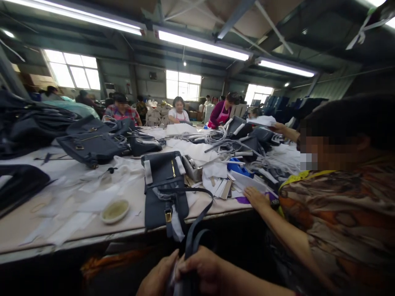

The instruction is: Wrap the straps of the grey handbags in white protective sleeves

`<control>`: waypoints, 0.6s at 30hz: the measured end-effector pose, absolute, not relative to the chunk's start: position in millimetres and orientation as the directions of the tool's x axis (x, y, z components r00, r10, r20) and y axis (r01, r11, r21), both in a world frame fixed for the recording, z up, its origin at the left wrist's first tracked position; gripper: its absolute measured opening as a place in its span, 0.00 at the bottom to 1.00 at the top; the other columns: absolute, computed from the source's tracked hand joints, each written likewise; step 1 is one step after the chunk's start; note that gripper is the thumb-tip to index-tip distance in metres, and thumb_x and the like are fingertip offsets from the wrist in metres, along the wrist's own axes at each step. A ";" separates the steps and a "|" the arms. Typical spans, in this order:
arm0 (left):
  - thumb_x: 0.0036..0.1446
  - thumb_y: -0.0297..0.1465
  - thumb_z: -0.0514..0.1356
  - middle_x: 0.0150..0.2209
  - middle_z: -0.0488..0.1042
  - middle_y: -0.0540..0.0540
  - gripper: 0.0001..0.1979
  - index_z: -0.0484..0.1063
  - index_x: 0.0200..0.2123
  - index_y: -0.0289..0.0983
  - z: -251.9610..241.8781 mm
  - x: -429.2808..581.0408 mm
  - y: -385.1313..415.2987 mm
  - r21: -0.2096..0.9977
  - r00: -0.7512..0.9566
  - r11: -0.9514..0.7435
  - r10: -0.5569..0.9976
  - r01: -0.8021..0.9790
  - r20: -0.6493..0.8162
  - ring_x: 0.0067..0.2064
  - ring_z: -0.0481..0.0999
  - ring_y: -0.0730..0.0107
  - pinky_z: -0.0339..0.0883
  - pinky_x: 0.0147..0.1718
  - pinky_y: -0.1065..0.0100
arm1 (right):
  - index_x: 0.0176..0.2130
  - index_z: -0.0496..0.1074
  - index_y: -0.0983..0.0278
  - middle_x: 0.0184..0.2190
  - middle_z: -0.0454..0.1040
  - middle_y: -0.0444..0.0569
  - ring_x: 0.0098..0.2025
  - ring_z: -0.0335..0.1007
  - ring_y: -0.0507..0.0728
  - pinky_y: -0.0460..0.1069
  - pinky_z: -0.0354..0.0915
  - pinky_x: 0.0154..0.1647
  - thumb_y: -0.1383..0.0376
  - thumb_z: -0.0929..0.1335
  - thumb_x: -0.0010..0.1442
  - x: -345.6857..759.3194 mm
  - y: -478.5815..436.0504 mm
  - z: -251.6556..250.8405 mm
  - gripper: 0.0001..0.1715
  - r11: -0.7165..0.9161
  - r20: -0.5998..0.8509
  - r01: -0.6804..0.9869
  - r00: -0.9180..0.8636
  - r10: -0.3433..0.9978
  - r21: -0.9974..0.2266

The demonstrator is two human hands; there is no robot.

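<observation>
At the bottom of the head view, my right hand (205, 267) is closed around a dark blue strap (197, 220). My left hand (158, 276) is pressed up beside it, pinching the strap's lower part, where some whitish wrapping shows. From my hands the strap loops up to a dark blue bag (156, 164) lying flat at the table's front edge. That bag has a gold zipper, a gold buckle (168, 216) and white wrapping (176, 224) hanging off its edge. Most of my left fingertips are hidden.
A shallow round dish (115, 211) stands left of the bag. More dark bags (92, 142) lie behind it. To the right are a blue tape dispenser (240, 167), card strips (222, 188) and piled cords (219, 135). A co-worker's hand (256, 199) rests on the table close by.
</observation>
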State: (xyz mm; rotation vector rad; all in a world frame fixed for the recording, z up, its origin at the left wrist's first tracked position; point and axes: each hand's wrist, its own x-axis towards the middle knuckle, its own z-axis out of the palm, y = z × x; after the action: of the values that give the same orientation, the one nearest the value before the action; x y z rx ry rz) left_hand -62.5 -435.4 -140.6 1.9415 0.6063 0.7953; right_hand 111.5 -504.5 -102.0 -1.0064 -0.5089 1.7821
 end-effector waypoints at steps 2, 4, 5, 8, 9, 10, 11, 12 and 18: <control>0.50 0.34 0.64 0.51 0.78 0.55 0.27 0.71 0.52 0.67 -148.1 -64.5 -440.7 0.887 0.605 -0.447 0.740 0.112 0.296 0.51 0.78 0.51 0.74 0.52 0.58 | 0.24 0.78 0.73 0.21 0.74 0.49 0.25 0.70 0.54 0.52 0.65 0.36 0.70 0.70 0.35 111.3 -504.9 -94.7 0.11 -0.438 -0.431 -0.557 -0.153 0.889 -0.706; 0.50 0.33 0.64 0.52 0.77 0.52 0.25 0.74 0.52 0.61 -149.1 -65.6 -447.5 0.898 0.569 -0.422 0.773 0.127 0.282 0.53 0.77 0.52 0.71 0.55 0.59 | 0.24 0.77 0.73 0.21 0.74 0.49 0.25 0.70 0.55 0.53 0.65 0.37 0.69 0.71 0.36 108.3 -505.7 -91.5 0.11 -0.456 -0.459 -0.562 -0.148 0.876 -0.690; 0.50 0.34 0.64 0.53 0.77 0.50 0.24 0.75 0.52 0.57 -148.6 -65.5 -450.8 0.907 0.552 -0.403 0.787 0.122 0.275 0.54 0.76 0.52 0.70 0.56 0.59 | 0.24 0.77 0.73 0.21 0.74 0.50 0.25 0.70 0.55 0.53 0.65 0.37 0.68 0.71 0.37 105.9 -506.1 -92.2 0.11 -0.464 -0.466 -0.569 -0.154 0.871 -0.679; 0.48 0.36 0.66 0.52 0.77 0.45 0.23 0.77 0.51 0.50 -147.4 -64.1 -456.8 0.953 0.540 -0.289 0.818 0.085 0.200 0.54 0.76 0.50 0.69 0.56 0.58 | 0.25 0.76 0.73 0.22 0.74 0.51 0.25 0.70 0.55 0.53 0.65 0.35 0.66 0.72 0.38 99.4 -506.4 -99.2 0.12 -0.468 -0.459 -0.588 -0.179 0.870 -0.659; 0.48 0.37 0.67 0.52 0.78 0.45 0.23 0.78 0.50 0.49 -147.0 -64.0 -457.6 0.969 0.550 -0.233 0.822 0.080 0.152 0.54 0.76 0.50 0.69 0.56 0.59 | 0.25 0.76 0.73 0.22 0.74 0.51 0.25 0.70 0.55 0.53 0.65 0.34 0.65 0.72 0.38 98.6 -506.1 -101.4 0.12 -0.466 -0.456 -0.587 -0.178 0.872 -0.662; 0.47 0.37 0.68 0.51 0.78 0.44 0.22 0.79 0.48 0.47 -146.3 -64.2 -458.1 0.983 0.565 -0.168 0.819 0.074 0.097 0.54 0.76 0.50 0.69 0.56 0.59 | 0.26 0.76 0.72 0.21 0.73 0.50 0.24 0.70 0.55 0.52 0.65 0.33 0.65 0.72 0.39 98.7 -505.8 -102.6 0.12 -0.464 -0.457 -0.583 -0.173 0.873 -0.667; 0.47 0.37 0.69 0.51 0.78 0.44 0.21 0.79 0.47 0.46 -145.2 -64.7 -458.5 0.994 0.578 -0.093 0.815 0.059 0.042 0.54 0.76 0.49 0.69 0.56 0.60 | 0.26 0.75 0.72 0.20 0.72 0.49 0.23 0.69 0.54 0.52 0.65 0.32 0.65 0.72 0.40 100.0 -505.4 -102.5 0.12 -0.464 -0.459 -0.579 -0.168 0.872 -0.670; 0.47 0.37 0.69 0.50 0.79 0.43 0.20 0.80 0.47 0.44 -143.7 -65.5 -459.0 0.999 0.584 0.000 0.811 0.034 -0.020 0.53 0.76 0.49 0.70 0.55 0.60 | 0.26 0.75 0.71 0.19 0.72 0.48 0.22 0.68 0.54 0.51 0.65 0.32 0.64 0.73 0.41 102.2 -505.2 -100.9 0.11 -0.467 -0.459 -0.577 -0.173 0.872 -0.670; 0.51 0.22 0.63 0.37 0.81 0.38 0.10 0.76 0.40 0.33 -129.3 -70.8 -463.2 0.665 0.358 0.664 0.746 -0.341 -0.561 0.38 0.82 0.61 0.76 0.39 0.65 | 0.34 0.73 0.66 0.51 0.75 0.57 0.41 0.77 0.63 0.57 0.70 0.38 0.58 0.74 0.52 122.2 -507.4 -76.9 0.14 -0.393 -0.349 -0.649 -0.204 0.915 -0.651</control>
State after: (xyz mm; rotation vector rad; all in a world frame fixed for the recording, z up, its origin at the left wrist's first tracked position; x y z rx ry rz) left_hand -70.8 -463.2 -129.3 0.4829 0.9695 0.7372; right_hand 122.2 -507.4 -76.9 -0.8612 -0.4438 1.8074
